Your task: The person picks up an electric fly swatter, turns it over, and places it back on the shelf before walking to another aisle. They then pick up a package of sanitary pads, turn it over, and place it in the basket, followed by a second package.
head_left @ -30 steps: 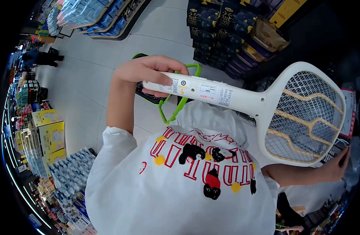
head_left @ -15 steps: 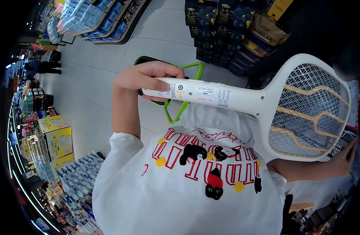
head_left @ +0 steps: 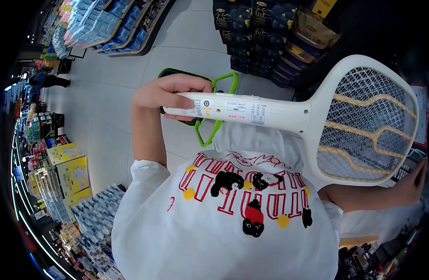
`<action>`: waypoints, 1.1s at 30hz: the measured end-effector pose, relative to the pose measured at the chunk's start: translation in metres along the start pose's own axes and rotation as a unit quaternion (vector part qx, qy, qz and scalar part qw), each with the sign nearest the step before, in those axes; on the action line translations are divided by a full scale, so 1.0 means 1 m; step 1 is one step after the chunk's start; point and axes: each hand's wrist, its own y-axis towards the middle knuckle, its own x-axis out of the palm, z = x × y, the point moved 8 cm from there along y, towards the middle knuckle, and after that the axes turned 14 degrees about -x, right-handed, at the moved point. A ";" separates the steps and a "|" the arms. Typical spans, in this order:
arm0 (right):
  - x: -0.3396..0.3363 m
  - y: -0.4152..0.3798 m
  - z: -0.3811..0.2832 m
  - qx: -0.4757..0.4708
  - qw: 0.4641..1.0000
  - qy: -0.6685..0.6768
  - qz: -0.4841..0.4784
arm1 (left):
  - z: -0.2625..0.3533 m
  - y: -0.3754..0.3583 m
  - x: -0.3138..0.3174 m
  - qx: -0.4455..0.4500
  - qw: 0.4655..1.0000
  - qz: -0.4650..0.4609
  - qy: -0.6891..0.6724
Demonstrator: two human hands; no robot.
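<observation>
The left hand stays wrapped tight around the handle of the white electric swatter, which has drifted slightly up since a second ago, its mesh head now nearer the stacked boxes. Bare floor lies open leftward. At the right edge, the right hand rests flat, fingers spread, holding nothing.

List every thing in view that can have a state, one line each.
electric swatter: held about level across the chest, net head to the right.
left hand: closed round its handle.
shopping basket: green handles raised, just behind the left hand; how it is carried is hidden.
right hand: open, fingers spread at the right edge.
</observation>
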 end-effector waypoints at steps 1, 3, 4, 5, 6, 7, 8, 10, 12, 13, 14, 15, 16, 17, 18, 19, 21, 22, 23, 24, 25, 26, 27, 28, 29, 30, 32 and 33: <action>0.000 0.000 0.000 -0.002 1.000 0.008 0.001 | -0.001 0.000 -0.001 0.000 1.000 -0.002 0.000; 0.000 0.001 0.000 -0.006 1.000 0.009 0.003 | -0.002 0.000 -0.005 0.008 1.000 0.019 0.019; 0.000 0.001 0.000 -0.010 1.000 0.011 0.006 | -0.002 0.001 -0.005 0.007 1.000 0.017 0.018; 0.000 0.000 0.001 -0.010 1.000 0.010 0.005 | 0.000 0.001 -0.003 0.011 1.000 0.016 0.017; 0.001 0.000 0.003 0.003 1.000 0.012 0.003 | 0.001 0.001 -0.003 0.015 1.000 0.015 0.015; 0.002 -0.001 0.005 0.016 1.000 0.014 0.001 | 0.001 0.002 -0.003 0.013 1.000 0.013 0.015; 0.001 -0.002 0.006 0.017 1.000 0.011 -0.001 | 0.000 0.003 -0.002 0.014 1.000 -0.001 -0.007; 0.002 -0.002 0.013 0.032 0.999 -0.023 -0.021 | -0.001 0.004 -0.002 0.012 0.999 -0.017 -0.030; 0.004 -0.001 0.018 0.047 0.997 -0.055 -0.038 | 0.001 0.005 -0.003 0.017 0.999 -0.033 -0.029; 0.004 -0.001 0.020 0.054 0.995 -0.071 -0.046 | 0.001 0.006 -0.003 0.016 0.999 -0.034 -0.029; 0.005 -0.002 0.019 0.054 0.995 -0.072 -0.046 | 0.000 0.006 -0.004 0.016 0.999 -0.031 -0.032; 0.005 -0.003 0.015 0.050 0.997 -0.042 -0.029 | -0.001 0.006 -0.005 0.017 0.999 -0.028 -0.036; 0.004 -0.005 0.011 0.044 0.999 -0.012 -0.012 | -0.003 0.006 -0.006 0.017 0.999 -0.029 -0.036; 0.003 -0.006 0.008 0.044 0.999 -0.013 -0.012 | -0.007 0.006 -0.011 0.011 0.998 -0.018 -0.064; 0.001 -0.006 0.003 0.036 0.999 -0.003 -0.010 | -0.010 0.006 -0.014 0.005 0.996 -0.007 -0.091; 0.000 -0.007 -0.003 0.028 1.000 0.006 -0.008 | -0.011 0.006 -0.016 0.005 0.996 -0.007 -0.091; -0.002 -0.009 -0.013 0.013 1.000 0.027 -0.003 | -0.011 0.007 -0.020 0.015 0.995 -0.013 -0.094; -0.002 -0.010 -0.016 0.005 0.999 0.038 -0.001 | -0.013 0.007 -0.021 0.015 0.995 -0.012 -0.094; -0.002 -0.010 -0.017 0.006 0.999 0.039 0.000 | -0.015 0.008 -0.024 0.019 0.994 -0.009 -0.103; -0.002 -0.011 -0.017 0.010 0.999 0.039 -0.004 | -0.017 0.008 -0.027 0.023 0.993 -0.006 -0.113; -0.002 -0.011 -0.017 0.014 0.999 0.039 -0.007 | -0.019 0.008 -0.030 0.023 0.993 -0.005 -0.112; -0.002 -0.010 -0.016 0.014 0.999 0.039 -0.007 | -0.020 0.009 -0.031 0.025 0.993 -0.017 -0.110; -0.002 -0.009 -0.016 0.005 0.999 0.039 -0.006 | -0.020 0.009 -0.030 0.028 0.993 -0.028 -0.107; -0.002 -0.007 -0.016 -0.004 0.999 0.038 -0.004 | -0.021 0.009 -0.030 0.028 0.994 -0.028 -0.106; -0.002 -0.006 -0.015 -0.004 0.999 0.038 -0.004 | -0.022 0.009 -0.031 0.026 0.993 -0.023 -0.117; -0.003 -0.005 -0.017 -0.020 0.999 0.045 0.001 | -0.022 0.011 -0.032 0.025 0.991 -0.018 -0.127; -0.003 -0.002 -0.015 -0.034 0.998 0.054 0.007 | -0.024 0.015 -0.032 0.019 0.991 -0.042 -0.129; -0.002 -0.002 -0.006 -0.012 1.000 0.027 -0.002 | -0.023 0.014 -0.030 0.012 0.989 -0.065 -0.132</action>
